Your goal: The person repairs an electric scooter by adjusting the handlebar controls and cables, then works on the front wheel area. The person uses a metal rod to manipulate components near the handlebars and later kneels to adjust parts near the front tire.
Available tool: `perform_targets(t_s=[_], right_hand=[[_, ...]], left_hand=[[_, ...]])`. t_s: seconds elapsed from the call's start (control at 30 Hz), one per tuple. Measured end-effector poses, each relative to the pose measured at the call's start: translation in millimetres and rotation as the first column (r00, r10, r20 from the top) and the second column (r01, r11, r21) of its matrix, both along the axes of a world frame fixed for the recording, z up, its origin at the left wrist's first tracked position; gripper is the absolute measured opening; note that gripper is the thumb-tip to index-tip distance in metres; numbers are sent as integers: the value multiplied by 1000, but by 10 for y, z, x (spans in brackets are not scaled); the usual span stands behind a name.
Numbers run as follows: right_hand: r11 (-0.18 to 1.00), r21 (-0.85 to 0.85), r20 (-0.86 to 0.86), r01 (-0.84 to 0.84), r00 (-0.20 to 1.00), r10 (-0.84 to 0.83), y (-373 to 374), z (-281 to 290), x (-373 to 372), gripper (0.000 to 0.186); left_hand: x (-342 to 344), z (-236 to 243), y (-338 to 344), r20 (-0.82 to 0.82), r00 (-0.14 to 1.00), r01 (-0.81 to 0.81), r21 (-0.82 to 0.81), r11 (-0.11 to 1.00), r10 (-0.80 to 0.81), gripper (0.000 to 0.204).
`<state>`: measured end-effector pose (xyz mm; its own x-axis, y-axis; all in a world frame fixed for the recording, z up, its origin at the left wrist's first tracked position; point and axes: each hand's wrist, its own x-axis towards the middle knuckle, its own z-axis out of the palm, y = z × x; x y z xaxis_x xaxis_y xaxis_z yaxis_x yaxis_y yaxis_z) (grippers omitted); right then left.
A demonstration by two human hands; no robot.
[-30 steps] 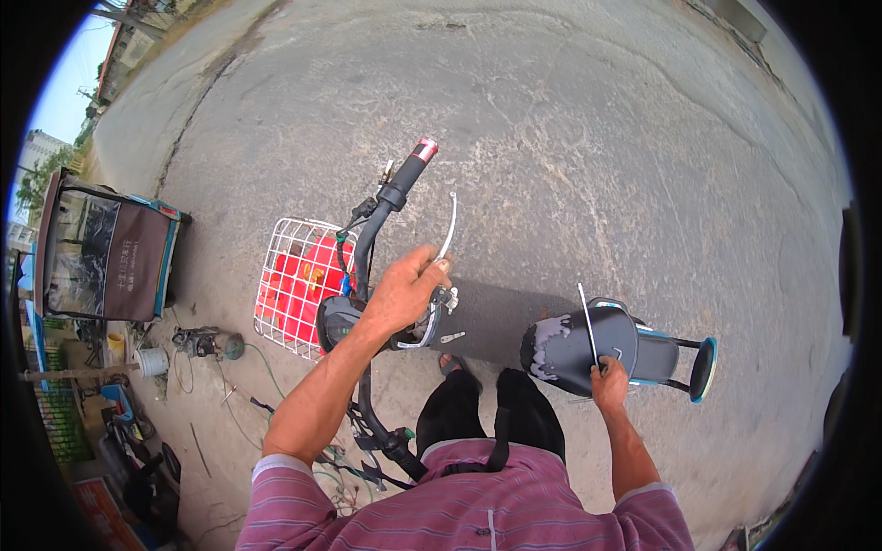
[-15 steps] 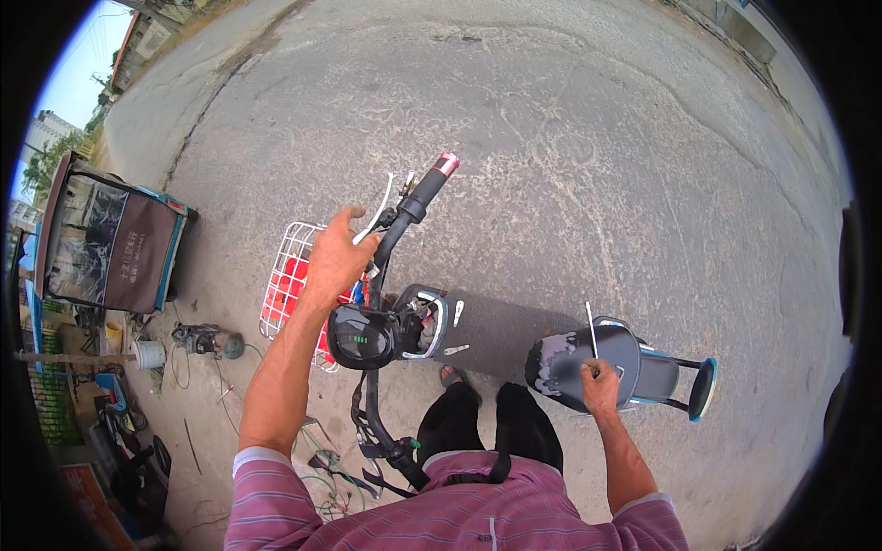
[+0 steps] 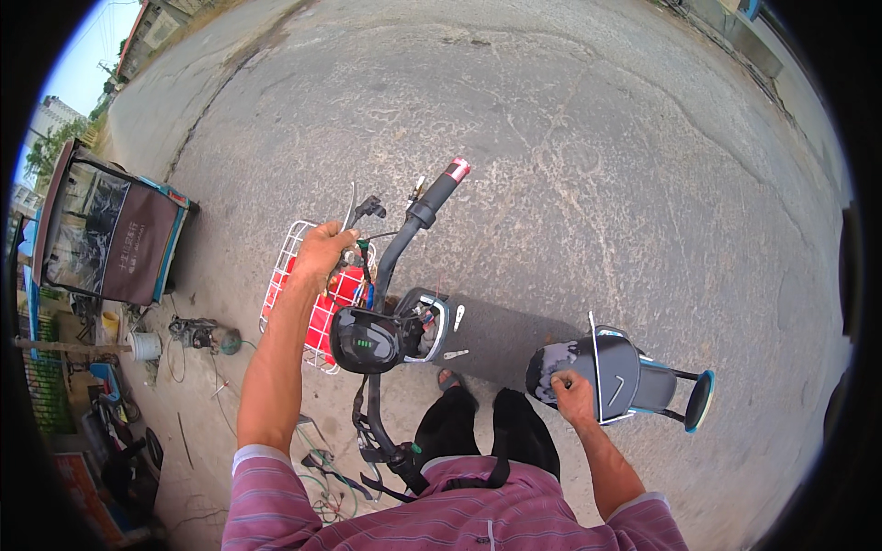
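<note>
That silver brake lever [image 3: 350, 206] is pinched in the left hand [image 3: 326, 250], by the far edge of the wire basket [image 3: 278, 275]. The right hand [image 3: 573, 395] curls over the front edge of the scooter seat [image 3: 629, 361]; whether gripping anything, I can't tell.

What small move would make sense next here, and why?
Perhaps bring the right hand across to the silver lever: the left hand holds it near the basket, apart from the handlebar, while the right is at the worn front of the seat.
</note>
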<state>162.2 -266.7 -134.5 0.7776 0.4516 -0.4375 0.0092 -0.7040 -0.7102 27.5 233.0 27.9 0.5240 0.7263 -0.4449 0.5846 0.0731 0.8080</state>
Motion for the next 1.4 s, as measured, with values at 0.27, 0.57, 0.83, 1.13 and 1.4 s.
perform_targets(t_s=[0.27,0.57,0.83,1.13,1.4], right_hand=[[1000,28,-30,13,999,-12,-115,-173,-68,24],[952,124,-487,280,853,-187,-337,-343,-60,37],[904,205,-672,375,725,-149,107,169,46,29],[882,237,-763,407,640,-91,482,381,-118,27],[826,304,-850,474,527,10,1012,535,-143,39]], left_hand=[[329,-453,120,-288,958,0,2,1000,0,28],[329,22,317,0,997,77,308,948,-81,28],[823,-33,-69,-27,964,214,664,716,-263,30],[970,55,-258,-353,911,399,626,670,-213,38],[847,146,-236,-48,969,246,117,962,-242,42]])
